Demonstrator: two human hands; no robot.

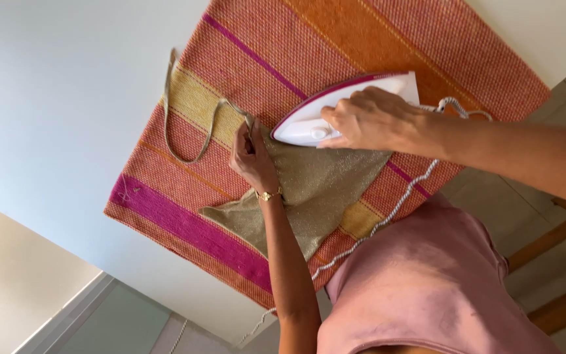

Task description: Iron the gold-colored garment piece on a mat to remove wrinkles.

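My right hand (371,119) grips the handle of a white iron with a magenta edge (309,124). The iron rests on a shiny beige garment (316,187), its tip pointing left. That garment lies on a striped woven cloth of orange, red, yellow and magenta (276,52). My left hand (251,157), with a gold bracelet at the wrist, pinches the garment's top corner just left of the iron's tip. A thin beige strap (191,147) loops away from that corner across the cloth.
The striped cloth covers part of a white table (67,98). The iron's white braided cord (388,213) trails from its back across the cloth and over the table edge. Tiled floor and wooden chair bars (551,239) lie to the right.
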